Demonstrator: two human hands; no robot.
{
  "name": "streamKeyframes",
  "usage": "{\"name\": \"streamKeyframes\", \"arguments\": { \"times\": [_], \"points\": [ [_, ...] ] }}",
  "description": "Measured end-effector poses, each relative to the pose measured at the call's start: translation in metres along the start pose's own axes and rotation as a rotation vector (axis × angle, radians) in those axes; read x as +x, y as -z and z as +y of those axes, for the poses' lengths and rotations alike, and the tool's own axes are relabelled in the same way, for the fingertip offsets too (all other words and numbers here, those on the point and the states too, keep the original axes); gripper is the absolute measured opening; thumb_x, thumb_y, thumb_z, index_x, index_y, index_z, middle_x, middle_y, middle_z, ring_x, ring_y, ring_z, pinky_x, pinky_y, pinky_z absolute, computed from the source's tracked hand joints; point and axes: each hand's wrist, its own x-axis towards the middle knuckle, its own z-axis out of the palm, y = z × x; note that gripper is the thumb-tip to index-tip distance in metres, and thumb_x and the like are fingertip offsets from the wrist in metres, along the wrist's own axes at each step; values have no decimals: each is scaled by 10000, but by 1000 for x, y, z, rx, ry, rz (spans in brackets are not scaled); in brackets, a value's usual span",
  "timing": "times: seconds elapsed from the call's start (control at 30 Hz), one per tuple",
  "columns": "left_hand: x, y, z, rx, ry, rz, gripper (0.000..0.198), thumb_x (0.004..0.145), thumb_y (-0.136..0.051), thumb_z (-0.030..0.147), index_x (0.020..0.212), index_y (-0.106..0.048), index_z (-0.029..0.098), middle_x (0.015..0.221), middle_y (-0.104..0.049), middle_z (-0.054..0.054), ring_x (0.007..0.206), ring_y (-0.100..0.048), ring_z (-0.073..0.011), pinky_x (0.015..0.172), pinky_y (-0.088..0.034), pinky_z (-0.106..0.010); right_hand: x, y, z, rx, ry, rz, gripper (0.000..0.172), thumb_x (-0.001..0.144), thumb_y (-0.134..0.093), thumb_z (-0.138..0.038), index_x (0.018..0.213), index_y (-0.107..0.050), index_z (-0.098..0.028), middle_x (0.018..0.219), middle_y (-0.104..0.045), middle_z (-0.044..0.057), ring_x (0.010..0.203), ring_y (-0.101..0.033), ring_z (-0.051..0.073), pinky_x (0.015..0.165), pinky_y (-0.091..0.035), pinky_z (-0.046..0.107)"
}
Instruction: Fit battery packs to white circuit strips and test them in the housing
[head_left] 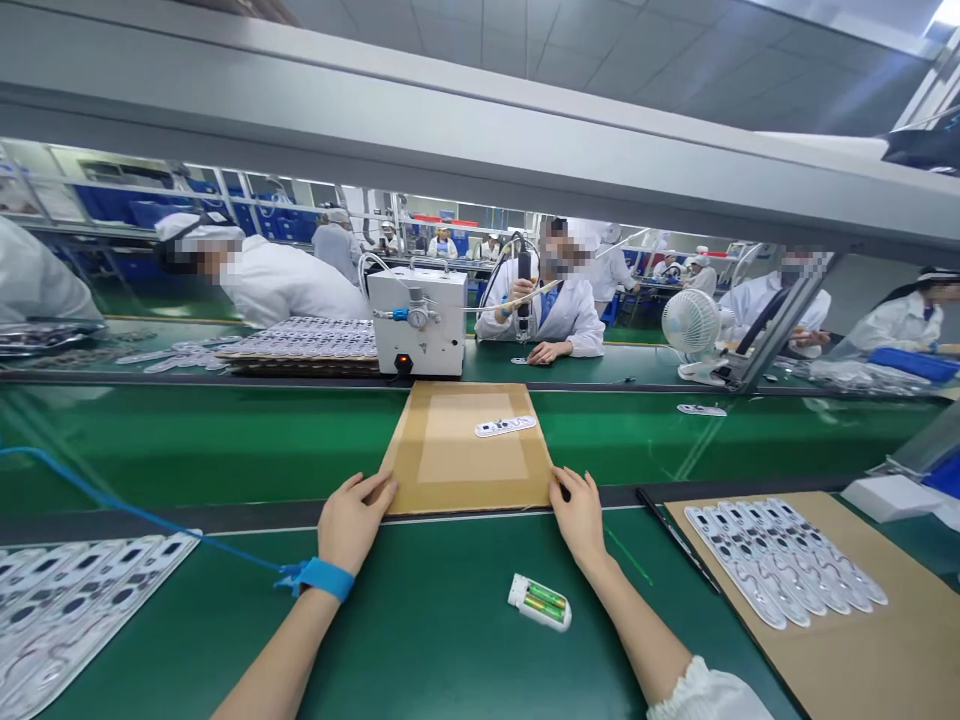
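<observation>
We rest both hands on the near corners of a brown cardboard sheet [465, 450] lying across the green conveyor belt [225, 440]. Our left hand [354, 520] and right hand [579, 515] press flat, fingers loose, gripping nothing. The sheet stretches away from us, carrying one small white part [505, 426] towards its far right, nearer our right hand.

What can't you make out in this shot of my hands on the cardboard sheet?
- Left hand and right hand: head view; whether the fingers grip the cardboard sheet edge or only touch it is unclear.
- White strip on the sheet: markings too small to read.
- Battery holder: labels too small.
- Parts on the left: cut off by the picture edge.
- White machine: gauge reading too small.
</observation>
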Motion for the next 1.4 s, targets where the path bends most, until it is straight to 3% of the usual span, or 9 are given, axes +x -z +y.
{"name": "streamKeyframes", "arguments": {
  "times": [0.43,0.57,0.63,0.7,0.83,0.97,1.03,1.23,1.4],
  "points": [
    [-1,-5,-2,3,-25,-2,336,845,-530,389,1046,-745,228,1107,-718,-24,1248,-520,-288,940,-524,-349,2,-2,5,2,-35,-33,474,896,-354,-292,1170,-650,-44,1233,-630,184,1260,-487,322,1104,-310,484],
    [-2,-4,1,67,-88,57,351,838,-527,387,1057,-738,213,1148,-696,-77,1273,-465,-357,996,-465,-458,0,-1,2,37,-38,21,498,898,-337,-321,1180,-637,-40,1221,-633,189,1240,-489,329,1065,-352,483],
    [1,-7,11,104,-145,106,408,859,-489,366,1158,-684,169,1291,-604,-128,1343,-342,-404,1058,-362,-551,-2,2,-1,57,-43,78,512,906,-318,-344,1195,-619,-47,1208,-635,184,1217,-489,329,1024,-386,481],
    [6,-17,30,123,-230,107,445,890,-443,333,1253,-609,136,1380,-517,-155,1380,-274,-391,1100,-293,-550,-4,5,-4,76,-44,139,496,913,-300,-347,1169,-624,-73,1156,-652,172,1156,-506,323,982,-407,476],
    [24,-55,78,113,-378,-21,478,893,-493,301,1334,-512,119,1417,-481,-154,1363,-358,-308,1125,-305,-417,-7,8,-6,109,-4,209,376,899,-316,-261,1023,-652,-150,1050,-675,132,1059,-524,295,938,-415,449],
    [48,-90,109,101,-377,-83,595,882,-558,354,1384,-421,66,1452,-408,-226,1358,-364,-343,1090,-344,-427,-6,6,-6,135,70,221,307,865,-343,-187,909,-647,-184,966,-684,107,993,-533,281,910,-412,435],
    [59,-97,114,101,-372,-96,552,885,-566,369,1343,-476,76,1442,-418,-234,1332,-399,-359,1074,-356,-434,-5,4,-5,140,98,222,304,863,-340,-172,887,-642,-193,947,-683,99,978,-535,278,893,-412,429],
    [73,-95,112,92,-431,-130,287,888,-586,361,1056,-681,149,1318,-568,-153,1243,-496,-297,1052,-374,-462,1,-1,1,118,130,197,305,842,-349,-137,846,-645,-211,912,-685,75,960,-542,272,860,-413,423],
    [58,-74,103,49,-525,-156,259,839,-628,361,979,-732,170,1098,-699,-112,1039,-603,-270,946,-471,-371,4,-2,8,91,131,190,315,830,-354,-126,844,-656,-215,915,-691,77,959,-557,275,851,-425,425]
  ]
}}
